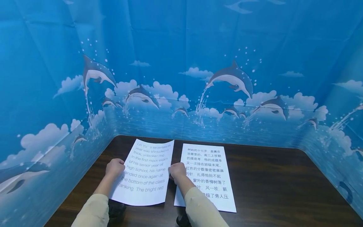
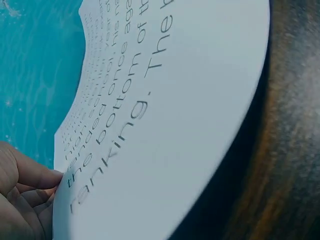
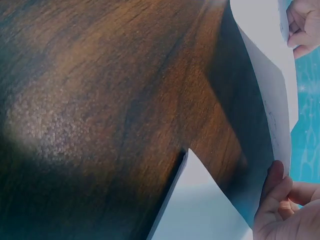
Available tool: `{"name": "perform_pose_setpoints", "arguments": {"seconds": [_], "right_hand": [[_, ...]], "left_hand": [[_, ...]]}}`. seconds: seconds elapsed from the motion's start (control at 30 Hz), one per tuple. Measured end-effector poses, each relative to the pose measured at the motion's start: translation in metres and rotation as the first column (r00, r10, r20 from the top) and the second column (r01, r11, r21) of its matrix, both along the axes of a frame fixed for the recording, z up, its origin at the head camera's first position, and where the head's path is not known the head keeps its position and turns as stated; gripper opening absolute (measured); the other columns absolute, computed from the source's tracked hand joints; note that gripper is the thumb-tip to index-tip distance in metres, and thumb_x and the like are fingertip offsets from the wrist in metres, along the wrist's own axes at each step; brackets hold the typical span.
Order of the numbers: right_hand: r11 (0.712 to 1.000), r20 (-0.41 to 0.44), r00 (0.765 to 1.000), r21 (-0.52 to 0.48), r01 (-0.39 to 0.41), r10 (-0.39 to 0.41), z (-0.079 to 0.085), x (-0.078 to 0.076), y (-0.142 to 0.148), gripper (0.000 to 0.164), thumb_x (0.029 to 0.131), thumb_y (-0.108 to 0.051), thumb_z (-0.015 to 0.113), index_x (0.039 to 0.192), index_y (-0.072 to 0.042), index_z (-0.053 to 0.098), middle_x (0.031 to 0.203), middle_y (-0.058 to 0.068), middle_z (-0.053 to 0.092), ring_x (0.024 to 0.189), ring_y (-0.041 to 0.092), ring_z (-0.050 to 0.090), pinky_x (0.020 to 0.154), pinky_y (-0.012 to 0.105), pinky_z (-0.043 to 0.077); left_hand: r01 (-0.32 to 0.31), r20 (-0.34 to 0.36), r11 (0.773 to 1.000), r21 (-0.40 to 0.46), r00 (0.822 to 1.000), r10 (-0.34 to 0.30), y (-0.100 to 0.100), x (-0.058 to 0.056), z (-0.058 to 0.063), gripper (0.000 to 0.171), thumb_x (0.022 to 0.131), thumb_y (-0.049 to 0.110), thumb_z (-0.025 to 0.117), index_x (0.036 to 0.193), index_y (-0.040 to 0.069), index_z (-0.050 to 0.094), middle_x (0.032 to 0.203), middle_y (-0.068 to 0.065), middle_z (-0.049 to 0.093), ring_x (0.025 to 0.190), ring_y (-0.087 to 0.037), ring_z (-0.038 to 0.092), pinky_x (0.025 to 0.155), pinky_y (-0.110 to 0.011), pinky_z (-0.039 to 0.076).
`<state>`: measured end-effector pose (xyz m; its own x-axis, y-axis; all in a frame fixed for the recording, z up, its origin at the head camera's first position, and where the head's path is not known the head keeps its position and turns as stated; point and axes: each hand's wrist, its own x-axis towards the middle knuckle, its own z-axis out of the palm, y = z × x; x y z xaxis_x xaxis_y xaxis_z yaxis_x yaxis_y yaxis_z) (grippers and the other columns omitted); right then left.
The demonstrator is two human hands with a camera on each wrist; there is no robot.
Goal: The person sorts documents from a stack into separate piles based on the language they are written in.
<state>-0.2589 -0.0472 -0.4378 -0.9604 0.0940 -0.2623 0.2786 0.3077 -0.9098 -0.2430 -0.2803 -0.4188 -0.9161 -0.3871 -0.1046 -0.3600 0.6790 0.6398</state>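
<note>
A sheet of paper (image 1: 144,171) printed with English text is held up by both hands, its surface bowed and its lower edge off the table in the wrist views. My left hand (image 1: 115,168) pinches its left edge; in the left wrist view the thumb (image 2: 42,176) presses on the printed side. The right hand (image 1: 177,171) pinches the opposite edge, with thumb and fingers (image 3: 280,195) on either side of the sheet. Below the right forearm lies a second paper (image 1: 208,176) with Chinese text, partly covered by that hand and sleeve.
The dark wooden table (image 1: 272,183) extends to the right of both papers. A blue backdrop (image 1: 158,123) with dolphins and clouds surrounds its back and sides. In the right wrist view, a corner of a white paper stack (image 3: 192,200) lies under the right hand.
</note>
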Motion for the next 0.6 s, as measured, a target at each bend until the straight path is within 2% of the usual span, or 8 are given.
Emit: {"name": "perform_pose_setpoints", "arguments": {"seconds": [0.17,0.33,0.47,0.53,0.6], "right_hand": [[1.000,0.015,1.000,0.017,0.005,-0.005,0.0018,0.0002,0.0012,0.006,0.078,-0.006,0.056,0.081,-0.001,0.057,0.071,0.008,0.049,0.056,0.017,0.052,0.046,0.022,0.044],[1.000,0.011,1.000,0.020,-0.010,0.009,0.0008,-0.0021,0.0039,0.007,0.079,-0.006,0.054,0.077,0.000,0.056,0.071,0.009,0.048,0.056,0.018,0.052,0.046,0.022,0.045],[0.999,0.014,0.999,0.040,-0.031,0.030,0.0020,-0.0038,0.0054,0.007,0.079,-0.004,0.053,0.080,0.002,0.055,0.070,0.010,0.047,0.056,0.019,0.052,0.045,0.022,0.045],[0.996,0.013,0.999,0.071,-0.048,0.047,0.0032,-0.0046,0.0061,0.010,0.079,-0.006,0.053,0.083,0.003,0.055,0.069,0.010,0.048,0.055,0.019,0.052,0.045,0.023,0.045],[0.992,0.007,0.998,0.109,-0.067,0.066,0.0060,-0.0049,0.0076,0.013,0.080,-0.008,0.053,0.085,0.004,0.054,0.068,0.010,0.048,0.055,0.019,0.053,0.045,0.024,0.045]], "left_hand": [[-0.040,0.002,0.999,0.004,0.999,0.040,0.0036,-0.0001,-0.0019,0.023,0.081,-0.001,0.043,0.099,-0.012,0.051,0.085,-0.025,0.051,0.075,-0.034,0.051,0.063,-0.040,0.042],[-0.045,-0.003,0.999,0.009,0.999,0.045,0.0043,0.0015,-0.0016,0.022,0.081,-0.001,0.044,0.098,-0.013,0.050,0.087,-0.026,0.051,0.078,-0.036,0.050,0.061,-0.039,0.042],[-0.034,-0.014,0.999,-0.007,0.999,0.034,0.0026,0.0014,-0.0012,0.023,0.079,0.000,0.045,0.097,-0.014,0.051,0.087,-0.027,0.051,0.079,-0.037,0.051,0.064,-0.042,0.042],[-0.022,-0.012,0.999,-0.039,1.000,0.022,-0.0003,-0.0011,-0.0025,0.021,0.078,0.000,0.047,0.092,-0.013,0.053,0.083,-0.025,0.053,0.076,-0.036,0.051,0.062,-0.042,0.042],[-0.015,-0.004,0.997,-0.076,1.000,0.015,-0.0052,-0.0068,-0.0064,0.015,0.076,0.002,0.048,0.082,-0.011,0.054,0.072,-0.021,0.052,0.065,-0.032,0.051,0.056,-0.040,0.041]]}}
